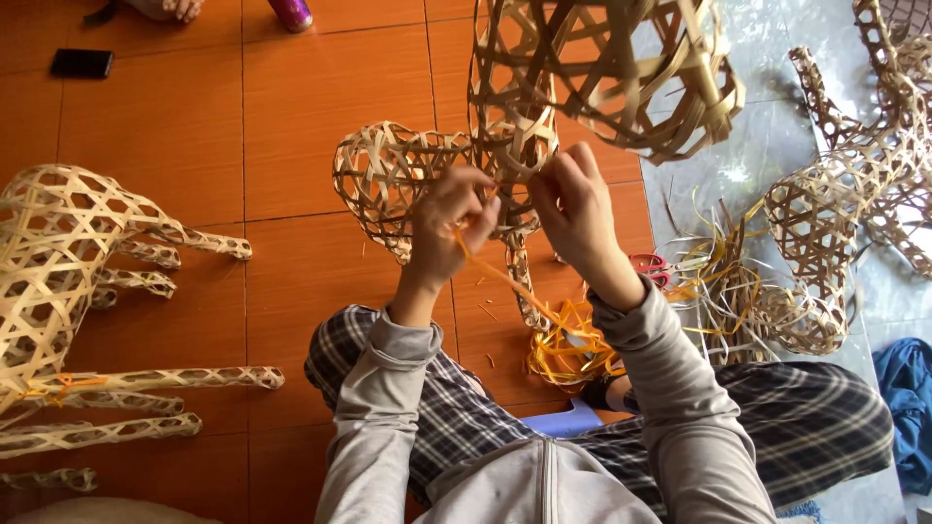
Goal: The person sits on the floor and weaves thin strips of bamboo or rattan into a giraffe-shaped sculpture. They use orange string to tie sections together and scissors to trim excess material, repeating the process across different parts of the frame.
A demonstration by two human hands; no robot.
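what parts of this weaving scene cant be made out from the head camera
- Top of the held woven bamboo frame: cut off by the upper edge.
- How the orange strip is tied: hidden behind the left hand and right hand.
- Red-handled tool: mostly covered by the right forearm, so its kind is unclear.
- Woven animal figure: cut off by the left edge.
- Person's foot: cropped by the top edge.

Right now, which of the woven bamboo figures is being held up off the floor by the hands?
The woven figure in the middle, gripped by both the left hand and right hand. The figure at left and the figure at right lie untouched on the floor.
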